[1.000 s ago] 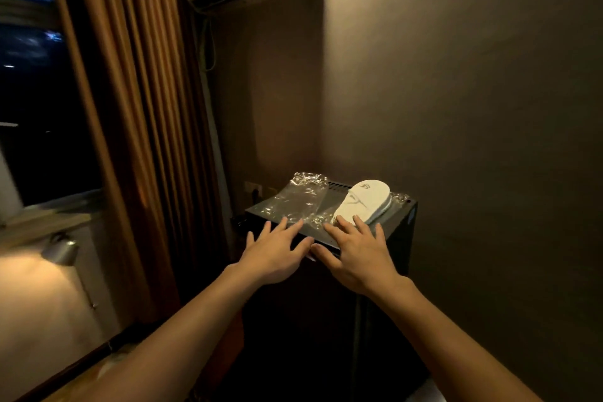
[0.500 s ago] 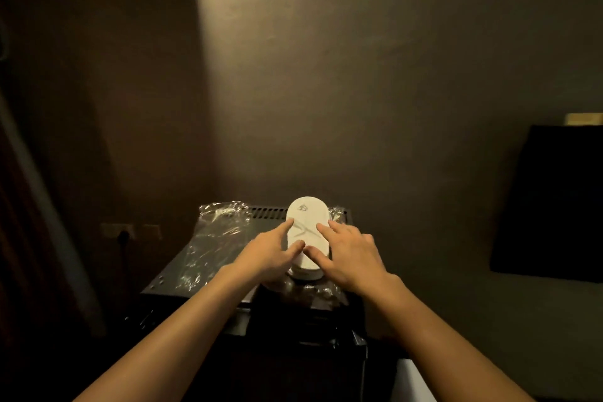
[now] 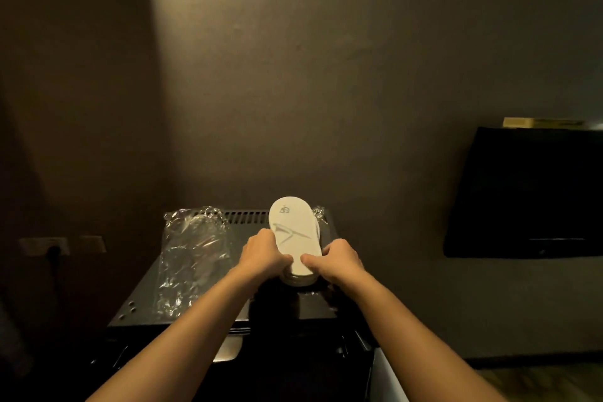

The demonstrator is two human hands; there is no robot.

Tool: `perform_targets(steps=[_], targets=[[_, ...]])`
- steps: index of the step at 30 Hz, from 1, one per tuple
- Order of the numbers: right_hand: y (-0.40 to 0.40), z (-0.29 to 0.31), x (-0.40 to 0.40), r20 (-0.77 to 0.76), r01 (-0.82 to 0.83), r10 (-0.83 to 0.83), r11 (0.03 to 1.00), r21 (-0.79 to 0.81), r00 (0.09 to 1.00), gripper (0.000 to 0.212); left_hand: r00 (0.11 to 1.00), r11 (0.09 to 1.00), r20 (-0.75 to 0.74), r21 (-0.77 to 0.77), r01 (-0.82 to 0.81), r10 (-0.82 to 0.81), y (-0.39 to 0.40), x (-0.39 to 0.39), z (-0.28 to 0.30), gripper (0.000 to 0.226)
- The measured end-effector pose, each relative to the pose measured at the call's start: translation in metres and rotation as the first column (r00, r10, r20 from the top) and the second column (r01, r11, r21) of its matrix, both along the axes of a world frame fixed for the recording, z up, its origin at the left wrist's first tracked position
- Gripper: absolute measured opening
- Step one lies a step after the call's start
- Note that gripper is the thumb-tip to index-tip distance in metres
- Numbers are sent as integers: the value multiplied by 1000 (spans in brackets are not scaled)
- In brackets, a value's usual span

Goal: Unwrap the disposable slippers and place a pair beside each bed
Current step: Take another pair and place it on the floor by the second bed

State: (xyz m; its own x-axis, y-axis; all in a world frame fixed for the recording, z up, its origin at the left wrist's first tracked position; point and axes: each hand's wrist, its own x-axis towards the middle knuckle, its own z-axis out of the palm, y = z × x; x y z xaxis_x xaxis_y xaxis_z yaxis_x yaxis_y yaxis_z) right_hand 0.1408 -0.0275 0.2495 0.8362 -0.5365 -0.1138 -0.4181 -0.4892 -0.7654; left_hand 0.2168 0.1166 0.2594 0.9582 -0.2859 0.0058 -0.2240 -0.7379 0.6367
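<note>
A stacked pair of white disposable slippers (image 3: 295,232) lies on top of a black cabinet (image 3: 303,307), sole side up with a grey logo, still inside its clear wrapper. My left hand (image 3: 262,254) grips the near end of the pair from the left. My right hand (image 3: 341,259) grips the same end from the right. Both thumbs press on the top slipper. An empty crumpled plastic wrapper (image 3: 192,258) lies flat on the cabinet, left of the slippers.
The cabinet stands against a dim wall. A dark wall-mounted television (image 3: 528,192) hangs at the right. Wall sockets (image 3: 45,246) with a plug and cable sit low at the left. Wooden floor shows at the bottom right.
The view swung right, away from the curtain and window, and moved closer. Both hands went from resting flat near the slippers to closing on the pair's near end.
</note>
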Motion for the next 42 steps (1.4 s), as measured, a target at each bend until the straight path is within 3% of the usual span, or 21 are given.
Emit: perform_targets(steps=[3, 5, 9, 14, 16, 19, 22, 26, 31, 35, 39, 42], targets=[[-1, 1, 4, 79, -23, 8, 981, 192, 997, 41, 999, 989, -19, -147, -31, 28, 3, 3, 7, 28], [1, 7, 5, 164, -53, 10, 965, 256, 986, 36, 999, 944, -45, -328, -31, 18, 5, 4, 10, 31], [13, 33, 7, 368, -154, 32, 940, 306, 929, 39, 985, 727, -161, -684, -65, -64, 14, -2, 37, 22], [63, 62, 16, 529, -346, 176, 906, 243, 830, 41, 973, 479, -233, -854, -201, -7, 60, -8, 62, 22], [94, 65, 22, 555, -437, 247, 867, 239, 794, 41, 975, 474, -202, -851, -223, 96, 92, -14, 63, 25], [150, 62, 29, 570, -558, 352, 796, 234, 742, 39, 948, 550, -126, -789, -274, 292, 155, -23, 59, 36], [221, 50, 32, 554, -675, 478, 703, 224, 681, 39, 874, 555, -117, -730, -398, 473, 233, -47, 52, 50], [321, 33, 17, 547, -786, 606, 594, 172, 578, 44, 734, 601, 28, -596, -533, 679, 327, -100, 40, 61], [452, 16, -29, 538, -894, 720, 411, 180, 439, 43, 548, 506, 88, -528, -682, 832, 453, -168, 15, 69], [554, 4, -70, 537, -940, 772, 298, 167, 340, 41, 434, 412, 76, -499, -762, 897, 545, -228, 1, 57], [636, -14, -109, 528, -968, 811, 198, 155, 250, 47, 392, 375, 59, -446, -813, 918, 612, -280, -10, 32], [685, -31, -127, 501, -975, 840, 135, 176, 207, 50, 336, 321, 47, -446, -836, 941, 656, -303, -27, 30]])
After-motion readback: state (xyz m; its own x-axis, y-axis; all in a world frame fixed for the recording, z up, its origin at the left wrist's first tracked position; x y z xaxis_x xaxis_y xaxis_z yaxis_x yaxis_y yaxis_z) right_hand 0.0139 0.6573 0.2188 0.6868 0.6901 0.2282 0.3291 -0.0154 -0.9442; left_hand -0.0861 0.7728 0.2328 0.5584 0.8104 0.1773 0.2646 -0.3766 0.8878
